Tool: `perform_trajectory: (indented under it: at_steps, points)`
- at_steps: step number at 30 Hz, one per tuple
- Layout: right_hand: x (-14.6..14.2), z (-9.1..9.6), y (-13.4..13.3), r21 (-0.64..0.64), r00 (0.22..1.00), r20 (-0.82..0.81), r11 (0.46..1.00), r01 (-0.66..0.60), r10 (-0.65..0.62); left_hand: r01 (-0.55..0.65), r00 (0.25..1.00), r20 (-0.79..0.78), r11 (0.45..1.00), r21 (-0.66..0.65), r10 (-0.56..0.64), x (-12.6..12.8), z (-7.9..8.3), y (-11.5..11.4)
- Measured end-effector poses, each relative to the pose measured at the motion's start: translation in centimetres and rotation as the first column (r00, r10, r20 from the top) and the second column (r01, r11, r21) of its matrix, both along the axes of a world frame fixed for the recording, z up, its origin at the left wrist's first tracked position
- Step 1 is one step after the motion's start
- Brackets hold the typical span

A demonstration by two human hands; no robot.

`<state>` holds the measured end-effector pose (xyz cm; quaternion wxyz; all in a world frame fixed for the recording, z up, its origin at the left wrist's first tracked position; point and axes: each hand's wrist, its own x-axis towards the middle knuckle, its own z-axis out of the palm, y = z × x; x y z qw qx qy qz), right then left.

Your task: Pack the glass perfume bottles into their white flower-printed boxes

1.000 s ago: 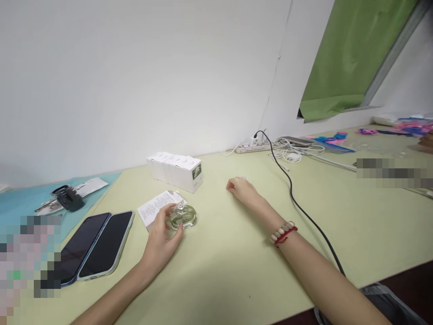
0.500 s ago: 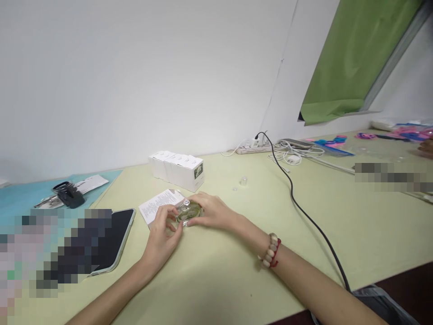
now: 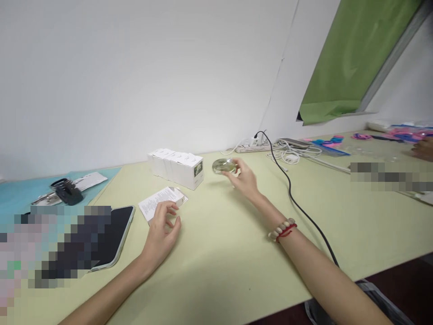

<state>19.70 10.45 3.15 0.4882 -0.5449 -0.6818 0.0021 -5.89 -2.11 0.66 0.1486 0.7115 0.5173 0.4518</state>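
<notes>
beside white boxes [image 3: 177, 167], right hand [image 3: 244, 179] now grips lifted glass bottle [image 3: 223, 166]; left hand [image 3: 161, 234] released, empty.

Lighting is bright, even and diffuse; its source is out of view. The plain white wall [image 3: 135, 67] greys slightly toward the table's far left corner. Shadows on the pale yellow-green table [image 3: 219, 271] are faint and soft-edged. Wide-angle distortion tilts the table's far edge and the green fabric blind [image 3: 341, 54]. Mosaic blocks mask patches at the left and right edges. The small round clear glass bottle [image 3: 223, 166] is slightly blurred.

Right hand [image 3: 244, 179] holds a glass bottle [image 3: 223, 166] (greenish) above the table [image 3: 237, 253].
</notes>
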Motion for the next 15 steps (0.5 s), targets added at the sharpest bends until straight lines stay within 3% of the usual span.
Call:
perform_trajectory:
  at_steps: [3,6,11,15]
  points:
    - [2.4,-0.1,0.7,0.021,0.965,-0.104,0.970,0.243,-0.240,0.009,1.000,-0.016,1.000,0.001,-0.009,0.0,-0.1,0.0]
    - [5.3,-1.3,1.6,-0.021,0.907,-0.161,0.920,0.392,-0.390,0.011,0.996,-0.093,0.999,0.049,-0.006,-0.1,-0.1,0.0]
    - [8.2,-3.4,2.7,-0.183,0.875,-0.096,0.873,0.452,-0.474,-0.109,0.897,-0.389,0.959,0.260,0.208,-1.4,0.2,0.8]
    - [8.4,-3.9,2.9,-0.257,0.893,-0.030,0.867,0.427,-0.449,-0.240,0.799,-0.488,0.930,0.279,0.352,-3.4,0.2,2.2]
